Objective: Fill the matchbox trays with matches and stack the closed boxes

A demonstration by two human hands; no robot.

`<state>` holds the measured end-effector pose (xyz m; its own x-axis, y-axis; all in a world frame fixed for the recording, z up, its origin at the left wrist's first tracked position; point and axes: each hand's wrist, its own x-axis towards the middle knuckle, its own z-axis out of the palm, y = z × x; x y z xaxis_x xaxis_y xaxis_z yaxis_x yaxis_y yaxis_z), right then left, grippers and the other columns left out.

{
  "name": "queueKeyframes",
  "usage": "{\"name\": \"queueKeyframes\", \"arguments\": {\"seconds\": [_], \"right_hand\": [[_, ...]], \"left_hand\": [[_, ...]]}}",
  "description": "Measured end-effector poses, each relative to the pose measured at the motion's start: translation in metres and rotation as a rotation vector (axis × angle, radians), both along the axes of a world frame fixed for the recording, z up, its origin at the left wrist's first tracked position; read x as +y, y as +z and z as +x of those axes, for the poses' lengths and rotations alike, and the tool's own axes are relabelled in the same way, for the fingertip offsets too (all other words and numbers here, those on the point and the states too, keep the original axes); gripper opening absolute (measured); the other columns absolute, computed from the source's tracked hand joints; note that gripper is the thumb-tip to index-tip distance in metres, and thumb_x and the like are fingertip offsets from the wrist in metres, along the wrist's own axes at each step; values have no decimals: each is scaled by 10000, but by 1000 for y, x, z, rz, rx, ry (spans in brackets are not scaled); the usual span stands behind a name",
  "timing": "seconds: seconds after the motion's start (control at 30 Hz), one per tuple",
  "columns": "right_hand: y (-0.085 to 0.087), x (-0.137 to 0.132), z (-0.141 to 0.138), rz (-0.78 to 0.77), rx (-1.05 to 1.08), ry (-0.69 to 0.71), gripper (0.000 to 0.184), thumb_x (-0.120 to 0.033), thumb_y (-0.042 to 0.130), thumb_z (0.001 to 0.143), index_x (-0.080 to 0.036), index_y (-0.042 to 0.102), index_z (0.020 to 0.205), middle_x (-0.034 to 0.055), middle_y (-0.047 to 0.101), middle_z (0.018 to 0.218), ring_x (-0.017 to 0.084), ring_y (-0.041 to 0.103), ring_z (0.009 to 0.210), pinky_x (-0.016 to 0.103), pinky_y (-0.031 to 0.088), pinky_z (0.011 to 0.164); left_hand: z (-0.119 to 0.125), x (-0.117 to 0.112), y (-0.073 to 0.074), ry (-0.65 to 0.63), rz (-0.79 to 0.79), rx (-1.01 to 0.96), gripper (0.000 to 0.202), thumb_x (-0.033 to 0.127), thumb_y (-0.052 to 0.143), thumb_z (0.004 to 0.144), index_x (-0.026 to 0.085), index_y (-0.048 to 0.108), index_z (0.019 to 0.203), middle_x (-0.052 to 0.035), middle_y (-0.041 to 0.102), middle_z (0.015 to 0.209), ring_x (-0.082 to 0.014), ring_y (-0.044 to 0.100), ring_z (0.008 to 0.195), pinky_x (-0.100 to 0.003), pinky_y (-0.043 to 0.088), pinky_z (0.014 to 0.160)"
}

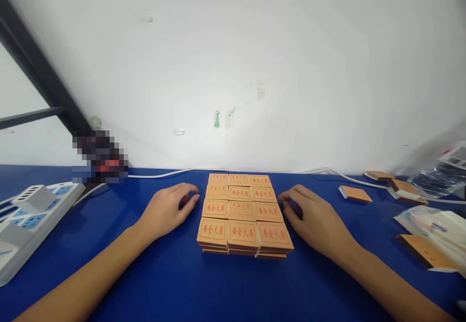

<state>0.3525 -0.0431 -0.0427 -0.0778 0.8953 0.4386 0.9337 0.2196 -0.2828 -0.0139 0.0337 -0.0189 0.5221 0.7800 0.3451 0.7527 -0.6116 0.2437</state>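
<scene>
A block of orange matchboxes (243,214) with red print lies stacked in rows on the blue table (174,273), in the middle. My left hand (168,209) rests on the table just left of the block, fingers loosely curled, holding nothing, its fingertips close to the block's left side. My right hand (313,217) rests just right of the block, fingers bent and apart, empty, the fingertips near the block's right edge. Neither hand plainly touches the boxes.
A white power strip (25,220) with plugs lies at the left edge, and its white cable (160,173) runs along the wall. Loose matchboxes (355,194) and plastic packets (433,225) lie at the right. A white wall stands right behind the table.
</scene>
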Motion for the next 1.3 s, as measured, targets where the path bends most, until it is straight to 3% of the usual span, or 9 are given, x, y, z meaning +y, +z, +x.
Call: {"name": "queueKeyframes", "arguments": {"seconds": [0.23, 0.6, 0.8, 1.13, 1.3], "right_hand": [[-1, -3, -5, -4, -5, 28, 219, -270, 476, 994, -255, 694, 1017, 70, 704, 1014, 257, 693, 917, 405, 559, 753], [0, -7, -9, -9, -5, 102, 219, -273, 493, 1004, -254, 701, 1071, 84, 698, 1030, 262, 684, 960, 407, 568, 775], [-1, -5, -7, 1, -10, 69, 228, -267, 477, 1012, -242, 696, 1073, 88, 699, 1071, 268, 676, 996, 445, 566, 824], [2, -9, -11, -1, 1, 96, 220, -283, 482, 1006, -258, 697, 1047, 85, 704, 1034, 265, 685, 952, 426, 574, 779], [0, -4, -10, -3, 51, 68, 226, -308, 487, 1003, -256, 705, 1031, 89, 710, 1055, 283, 681, 1003, 467, 573, 846]], "left_hand": [[-4, 6, -7, -3, 47, -39, 309, 428, 507, 1035, 238, 702, 1182, -6, 706, 818, -169, 622, 649, -305, 447, 634], [3, -3, -3, -22, 0, -139, 301, 415, 536, 1023, 226, 694, 1197, 25, 652, 749, -137, 555, 594, -281, 435, 601], [3, -4, -2, -27, 16, -132, 298, 407, 531, 1027, 230, 680, 1216, 29, 645, 755, -135, 549, 599, -281, 443, 614], [3, -5, -1, -27, 51, -137, 291, 403, 538, 1025, 245, 682, 1223, 22, 668, 773, -136, 561, 599, -281, 445, 610], [2, -3, -1, -23, 81, -133, 287, 396, 526, 1027, 244, 676, 1218, 23, 656, 758, -137, 547, 591, -288, 454, 620]]}}
